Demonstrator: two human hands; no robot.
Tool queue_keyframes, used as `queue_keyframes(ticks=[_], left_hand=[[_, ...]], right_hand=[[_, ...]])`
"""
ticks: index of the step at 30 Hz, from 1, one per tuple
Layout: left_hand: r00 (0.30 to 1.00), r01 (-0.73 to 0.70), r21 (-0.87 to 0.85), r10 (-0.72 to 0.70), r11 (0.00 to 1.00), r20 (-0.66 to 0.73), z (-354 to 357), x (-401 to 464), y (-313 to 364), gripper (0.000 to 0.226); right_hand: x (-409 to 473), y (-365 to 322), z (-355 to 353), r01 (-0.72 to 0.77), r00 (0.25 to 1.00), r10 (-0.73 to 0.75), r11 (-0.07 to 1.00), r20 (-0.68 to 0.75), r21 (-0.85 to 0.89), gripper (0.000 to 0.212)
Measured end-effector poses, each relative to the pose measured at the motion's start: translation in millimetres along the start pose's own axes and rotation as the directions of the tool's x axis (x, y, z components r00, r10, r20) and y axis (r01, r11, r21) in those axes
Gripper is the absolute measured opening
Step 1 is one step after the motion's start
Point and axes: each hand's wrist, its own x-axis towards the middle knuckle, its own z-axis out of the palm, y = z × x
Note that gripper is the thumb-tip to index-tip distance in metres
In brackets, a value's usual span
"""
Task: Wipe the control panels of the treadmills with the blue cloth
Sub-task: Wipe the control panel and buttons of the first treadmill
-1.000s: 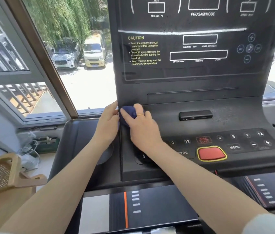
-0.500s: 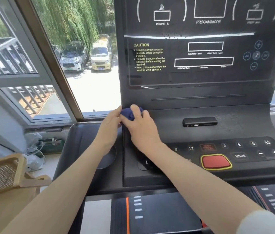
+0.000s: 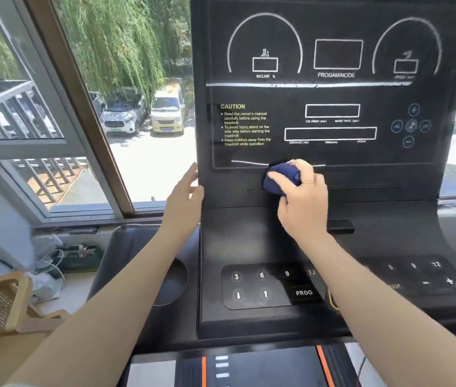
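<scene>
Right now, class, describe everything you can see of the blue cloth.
The blue cloth is dark navy, soft-looking fabric, bunched into a wad. The right hand grips it, fingers curled over its top, and presses it against the upright black control panel, just below the printed display frame. Much of it is hidden under the hand. The left hand does not touch it.

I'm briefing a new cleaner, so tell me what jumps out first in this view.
The right hand grips a balled blue cloth against the lower edge of the upright control panel. The left hand rests open at the panel's left edge, by the window.
</scene>
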Motion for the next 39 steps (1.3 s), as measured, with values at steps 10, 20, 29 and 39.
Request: queue_keyframes(ticks=[10,20,29,39], left_hand=[[0.998,-0.057,0.06,0.059,0.997,-0.022,3.9,6.3,-11.7,0.058],[0.997,-0.066,0.108,0.063,0.992,0.033,-4.1,11.7,-7.0,0.054],[0.988,-0.129,-0.028,0.126,0.991,-0.094,-7.4,38.0,30.7,0.047],[0.975,-0.183,0.069,0.19,0.981,-0.112,-8.5,63.7,32.2,0.053]], right_hand=[[4.5,-36.3,25.8,0.34,0.931,-0.351,0.933,0.095,0.116,0.062],[6.8,-52.6,30.6,0.207,0.978,-0.207,0.978,-0.005,0.04,0.041],[97.4,-11.7,-5.4,-0.056,0.992,0.06,0.998,-0.115,0.035,0.032],[81.4,-34.5,21.9,0.382,0.924,-0.382,0.924,-0.031,-0.005,0.056]])
